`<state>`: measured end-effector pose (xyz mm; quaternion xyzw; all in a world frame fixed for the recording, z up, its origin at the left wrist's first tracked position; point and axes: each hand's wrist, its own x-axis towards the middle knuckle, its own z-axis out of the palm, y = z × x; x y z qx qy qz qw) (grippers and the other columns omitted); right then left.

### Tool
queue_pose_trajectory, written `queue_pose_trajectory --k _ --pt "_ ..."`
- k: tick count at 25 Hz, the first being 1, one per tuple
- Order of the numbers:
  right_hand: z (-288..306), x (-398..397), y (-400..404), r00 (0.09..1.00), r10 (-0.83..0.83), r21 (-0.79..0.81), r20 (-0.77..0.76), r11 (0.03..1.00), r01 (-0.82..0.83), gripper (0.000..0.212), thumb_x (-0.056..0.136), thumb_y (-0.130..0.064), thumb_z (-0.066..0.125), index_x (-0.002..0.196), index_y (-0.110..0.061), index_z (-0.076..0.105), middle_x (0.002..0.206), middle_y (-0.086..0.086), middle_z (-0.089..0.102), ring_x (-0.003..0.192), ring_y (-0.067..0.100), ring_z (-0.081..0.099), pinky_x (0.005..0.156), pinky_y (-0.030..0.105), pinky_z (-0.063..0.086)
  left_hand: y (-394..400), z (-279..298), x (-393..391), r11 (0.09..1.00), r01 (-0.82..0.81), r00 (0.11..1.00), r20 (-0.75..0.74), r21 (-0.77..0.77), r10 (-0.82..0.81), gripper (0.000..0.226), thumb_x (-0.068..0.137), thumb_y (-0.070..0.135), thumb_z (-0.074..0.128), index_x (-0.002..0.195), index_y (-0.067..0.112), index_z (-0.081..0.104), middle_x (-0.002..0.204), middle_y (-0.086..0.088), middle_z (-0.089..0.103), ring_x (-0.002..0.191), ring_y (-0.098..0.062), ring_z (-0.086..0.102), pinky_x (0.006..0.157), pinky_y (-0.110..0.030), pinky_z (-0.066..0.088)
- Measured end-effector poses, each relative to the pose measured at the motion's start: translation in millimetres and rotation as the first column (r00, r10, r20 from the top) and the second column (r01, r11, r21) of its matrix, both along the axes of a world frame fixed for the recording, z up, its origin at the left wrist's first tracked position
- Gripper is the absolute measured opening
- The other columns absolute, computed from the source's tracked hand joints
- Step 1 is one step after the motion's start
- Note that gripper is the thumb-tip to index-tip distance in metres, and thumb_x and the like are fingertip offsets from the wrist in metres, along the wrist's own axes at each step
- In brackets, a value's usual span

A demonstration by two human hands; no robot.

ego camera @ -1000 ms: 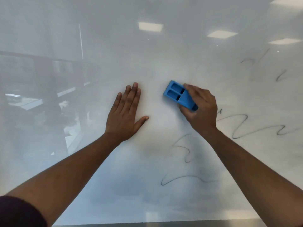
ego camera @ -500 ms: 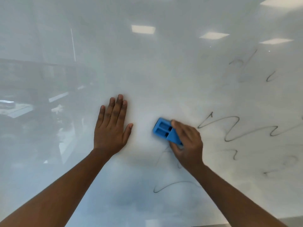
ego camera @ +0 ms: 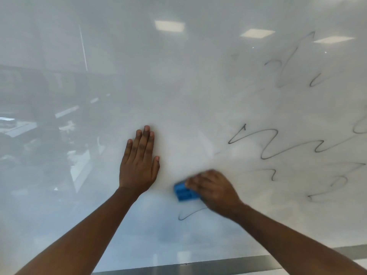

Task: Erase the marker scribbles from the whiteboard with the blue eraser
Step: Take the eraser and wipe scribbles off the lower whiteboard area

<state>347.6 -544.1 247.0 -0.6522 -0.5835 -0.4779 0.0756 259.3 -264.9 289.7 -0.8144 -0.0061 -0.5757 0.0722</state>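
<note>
A glossy whiteboard (ego camera: 178,96) fills the view. My right hand (ego camera: 213,190) grips the blue eraser (ego camera: 183,192) and holds it against the board, low and right of centre; both are motion-blurred. Just below the eraser runs a short black marker line (ego camera: 188,214). More black scribbles (ego camera: 268,144) wave across the board's right side, with fainter ones at the upper right (ego camera: 286,62) and lower right (ego camera: 337,181). My left hand (ego camera: 139,165) lies flat on the board with fingers straight, left of the eraser.
A metal frame strip (ego camera: 198,266) runs along the board's lower edge. The board reflects ceiling lights (ego camera: 169,25) and dark furniture on the left (ego camera: 39,116).
My right hand has dragged the eraser down and to the left across the board, wiping away the scribble below its earlier spot. The left hand stays flat on the board.
</note>
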Motion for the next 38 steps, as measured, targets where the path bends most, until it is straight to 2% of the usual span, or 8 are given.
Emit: queue_pose_trajectory --k 4,6,14,19,26,31,36,38 --pt "120 29 -32 0.958 0.018 0.686 -0.286 0.702 0.192 0.061 0.085 -0.024 0.082 0.143 -0.018 0.061 0.135 0.001 0.065 0.119 0.025 0.060 0.104 0.034 0.049 -4 32 12 1.000 -0.024 0.999 0.047 0.020 0.023 0.074 0.107 0.034 0.040 0.172 0.011 0.011 0.181 0.000 -0.004 0.168 -0.021 0.001 0.136 -0.042 0.001" --pt "138 37 -43 0.921 0.131 0.797 -0.368 0.554 0.240 0.069 0.085 -0.029 0.084 0.148 -0.021 0.056 0.135 -0.002 0.062 0.123 0.019 0.055 0.107 0.022 0.043 -6 29 14 0.999 -0.042 0.997 0.061 -0.002 0.042 0.074 0.108 0.034 0.038 0.172 0.012 0.008 0.181 0.001 -0.005 0.168 -0.020 -0.001 0.136 -0.041 -0.001" --pt "-50 11 10 0.983 0.029 0.329 -0.180 0.944 0.033 0.057 0.080 -0.004 0.076 0.135 -0.017 0.069 0.141 -0.004 0.065 0.115 0.020 0.065 0.100 0.037 0.049 -12 -2 23 0.999 -0.030 0.997 0.072 0.041 0.027 0.070 0.109 0.029 0.038 0.171 0.009 0.013 0.180 -0.008 0.009 0.168 -0.022 0.003 0.136 -0.043 0.005" --pt "-46 7 3 0.997 0.056 -0.006 -0.050 0.998 -0.056 0.039 0.096 -0.010 0.066 0.133 -0.020 0.069 0.136 -0.004 0.067 0.111 0.020 0.066 0.092 0.037 0.052 -16 -42 13 0.998 -0.042 0.999 0.017 0.054 0.042 0.070 0.106 0.028 0.041 0.168 0.007 0.018 0.175 -0.012 0.022 0.168 -0.020 0.001 0.136 -0.042 0.006" --pt "27 22 -4 0.963 0.060 0.672 -0.263 0.727 0.138 0.065 0.079 -0.008 0.082 0.140 -0.014 0.063 0.125 0.003 0.060 0.106 0.024 0.061 0.087 0.036 0.051 -15 -41 14 0.999 0.004 1.000 -0.004 0.048 -0.004 0.072 0.109 0.032 0.039 0.172 0.016 0.009 0.182 0.002 0.000 0.168 -0.019 0.003 0.137 -0.040 0.004" --pt "-76 4 21 0.996 0.049 0.183 -0.074 0.983 -0.035 0.040 0.094 -0.011 0.070 0.133 -0.017 0.069 0.121 0.002 0.064 0.102 0.024 0.064 0.088 0.039 0.051 -12 -46 13 0.999 -0.018 0.999 -0.028 0.045 0.019 0.073 0.109 0.035 0.038 0.173 0.017 0.006 0.182 0.002 -0.001 0.168 -0.019 0.002 0.137 -0.040 0.001" --pt "-118 19 -1 0.990 0.069 -0.296 0.125 0.955 -0.029 0.032 0.104 -0.015 0.057 0.135 -0.025 0.060 0.120 -0.005 0.062 0.106 0.019 0.062 0.096 0.033 0.046 -18 -42 11 1.000 -0.001 1.000 -0.029 0.011 0.001 0.073 0.110 0.033 0.037 0.172 0.015 0.004 0.182 0.001 -0.003 0.168 -0.020 0.001 0.137 -0.040 0.001" --pt "-119 24 -20 0.995 0.041 -0.270 0.095 0.963 -0.014 0.037 0.100 -0.012 0.061 0.134 -0.026 0.061 0.121 -0.005 0.062 0.107 0.019 0.064 0.101 0.034 0.043 -24 -39 9 1.000 0.020 0.999 -0.028 0.009 -0.019 0.075 0.109 0.031 0.039 0.172 0.015 0.002 0.182 0.001 -0.004 0.168 -0.019 0.001 0.137 -0.041 0.002"
